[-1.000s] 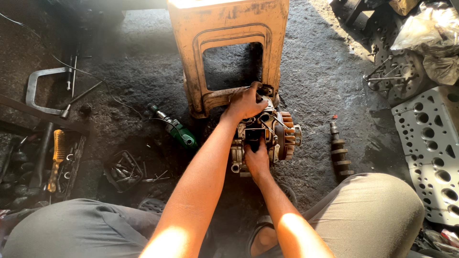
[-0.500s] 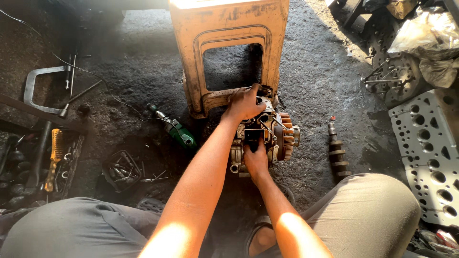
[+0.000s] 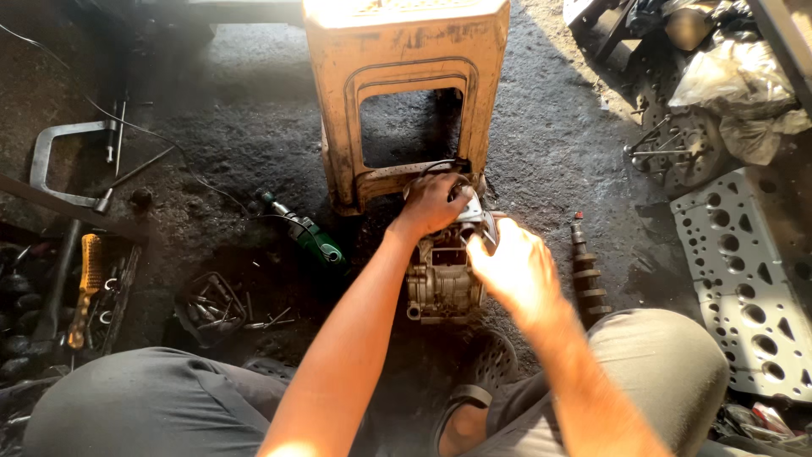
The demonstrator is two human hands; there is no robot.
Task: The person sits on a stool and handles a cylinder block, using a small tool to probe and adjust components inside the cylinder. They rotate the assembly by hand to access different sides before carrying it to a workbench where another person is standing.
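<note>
Engine part (image 3: 441, 283), a grimy grey metal casting, sits on the dark oily floor (image 3: 254, 169) just in front of the orange plastic stool (image 3: 406, 93), between the person's knees. Nearest the stool's foot, the left hand (image 3: 433, 203) clamps over the casting's top end, fingers curled around it. The right hand (image 3: 518, 272) covers the casting's right side, sunlit; whether it grips cannot be told. Left of the stool lies a green power tool (image 3: 309, 237); right of the stool a ridged shaft (image 3: 585, 271), and farther right a perforated metal plate (image 3: 744, 271).
</note>
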